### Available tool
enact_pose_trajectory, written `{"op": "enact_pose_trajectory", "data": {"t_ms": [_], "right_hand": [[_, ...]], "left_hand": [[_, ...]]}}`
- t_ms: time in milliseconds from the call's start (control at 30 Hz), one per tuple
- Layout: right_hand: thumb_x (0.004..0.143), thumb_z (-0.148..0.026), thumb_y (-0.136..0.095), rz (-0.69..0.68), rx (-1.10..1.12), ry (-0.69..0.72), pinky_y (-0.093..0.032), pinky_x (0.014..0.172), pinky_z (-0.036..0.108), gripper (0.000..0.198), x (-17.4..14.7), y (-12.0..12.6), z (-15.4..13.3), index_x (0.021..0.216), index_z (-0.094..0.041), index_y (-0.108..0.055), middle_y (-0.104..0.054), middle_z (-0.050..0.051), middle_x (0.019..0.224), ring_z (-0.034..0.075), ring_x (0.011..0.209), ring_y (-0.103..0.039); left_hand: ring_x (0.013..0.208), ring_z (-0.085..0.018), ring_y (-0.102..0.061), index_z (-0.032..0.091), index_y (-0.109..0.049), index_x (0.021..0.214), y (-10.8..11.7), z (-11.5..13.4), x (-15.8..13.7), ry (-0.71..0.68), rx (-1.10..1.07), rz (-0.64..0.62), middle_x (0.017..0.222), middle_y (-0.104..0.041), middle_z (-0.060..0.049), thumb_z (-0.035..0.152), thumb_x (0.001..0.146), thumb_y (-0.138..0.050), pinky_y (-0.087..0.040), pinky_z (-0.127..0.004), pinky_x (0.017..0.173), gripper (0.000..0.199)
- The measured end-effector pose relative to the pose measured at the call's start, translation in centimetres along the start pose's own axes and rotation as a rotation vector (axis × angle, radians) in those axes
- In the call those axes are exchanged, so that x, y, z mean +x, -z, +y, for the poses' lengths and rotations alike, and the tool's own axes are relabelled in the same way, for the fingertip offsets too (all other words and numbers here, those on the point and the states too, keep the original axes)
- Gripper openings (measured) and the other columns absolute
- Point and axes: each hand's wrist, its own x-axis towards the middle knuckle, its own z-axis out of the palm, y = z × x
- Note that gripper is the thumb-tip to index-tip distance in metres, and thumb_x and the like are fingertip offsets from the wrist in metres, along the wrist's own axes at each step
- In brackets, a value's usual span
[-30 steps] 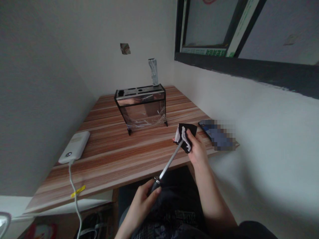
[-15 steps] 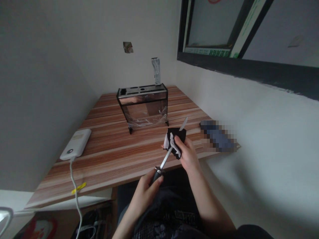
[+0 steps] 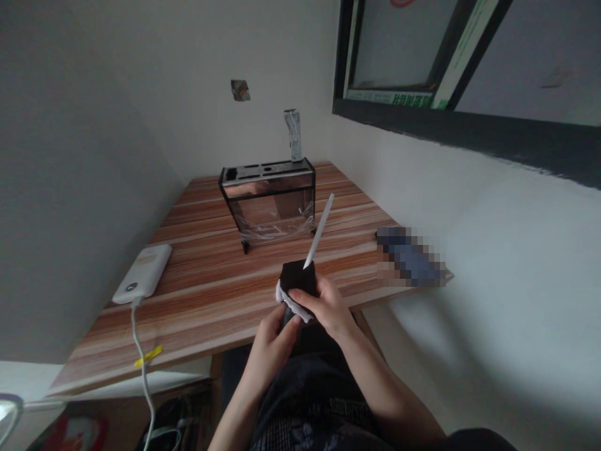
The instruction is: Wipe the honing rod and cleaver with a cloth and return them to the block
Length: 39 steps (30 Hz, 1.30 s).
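Observation:
My left hand (image 3: 271, 338) is closed around the dark handle of a sharpening steel (image 3: 321, 228), close to the table's front edge. From there the pale rod slants up and to the right. My right hand (image 3: 331, 310) grips a black cloth (image 3: 298, 277) with a white underside, its thumb pressing on top. The cloth is wrapped around the lower rod near the handle and hides that part. Both hands are almost touching.
A knife block (image 3: 277, 213) with clear sides stands on the striped wooden table (image 3: 201, 263), a wrapped upright piece (image 3: 293, 134) at its back. A white power bank (image 3: 143, 272) with a cable (image 3: 143, 369) lies left. A blurred dark object (image 3: 410, 257) lies right, by the wall.
My right hand has slid the cloth down the rod to the handle, exposing more of the rod's upper part. The steel now points up more steeply.

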Motion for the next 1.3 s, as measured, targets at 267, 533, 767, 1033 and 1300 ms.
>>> {"op": "enact_pose_trajectory", "data": {"t_ms": [267,533,767,1033,1300], "right_hand": [[0.066,-0.036,-0.08,0.006,0.003,-0.023,-0.053,0.07,0.027,0.035,-0.1,0.2,-0.3,0.094,-0.016,-0.07,-0.073,0.006,0.087,0.017,0.076,-0.068],[0.069,-0.036,-0.079,0.035,0.035,-0.012,-0.053,0.065,0.025,0.032,-0.2,-0.1,0.5,0.092,-0.016,-0.07,-0.074,0.006,0.084,0.016,0.071,-0.068],[0.07,-0.037,-0.078,0.103,0.09,0.018,-0.052,0.06,0.024,0.029,0.0,0.6,-0.1,0.089,-0.017,-0.071,-0.072,0.003,0.078,0.015,0.065,-0.065],[0.072,-0.041,-0.076,0.236,0.134,0.087,-0.044,0.046,0.023,0.026,0.6,2.5,-1.5,0.079,-0.016,-0.069,-0.066,0.001,0.064,0.013,0.051,-0.056],[0.07,-0.043,-0.077,0.321,0.22,0.209,-0.054,0.062,0.031,0.028,1.2,4.7,-2.7,0.078,-0.017,-0.069,-0.07,0.003,0.069,0.019,0.063,-0.066]], "left_hand": [[0.036,-0.003,-0.023,0.016,-0.052,0.087,0.1,-0.4,0.1,-0.01,0.011,-0.006,0.047,-0.032,0.012,0.055,0.083,-0.057,-0.016,-0.018,0.038,0.04],[0.039,-0.004,-0.021,0.015,-0.054,0.086,0.3,-0.7,0.0,-0.008,-0.005,-0.022,0.048,-0.03,0.012,0.057,0.081,-0.058,-0.015,-0.018,0.04,0.042],[0.048,-0.007,-0.028,0.014,-0.057,0.087,0.7,-1.0,-0.5,0.02,0.037,-0.028,0.055,-0.035,0.008,0.055,0.082,-0.058,-0.021,-0.019,0.045,0.042],[0.061,-0.011,-0.037,0.014,-0.059,0.083,1.8,-1.7,-1.6,0.003,0.271,-0.049,0.065,-0.044,0.003,0.049,0.086,-0.055,-0.029,-0.02,0.055,0.036],[0.071,-0.015,-0.043,0.013,-0.061,0.086,2.5,-1.8,-2.7,0.019,0.374,-0.135,0.073,-0.051,0.0,0.05,0.088,-0.051,-0.033,-0.021,0.063,0.039]]}}
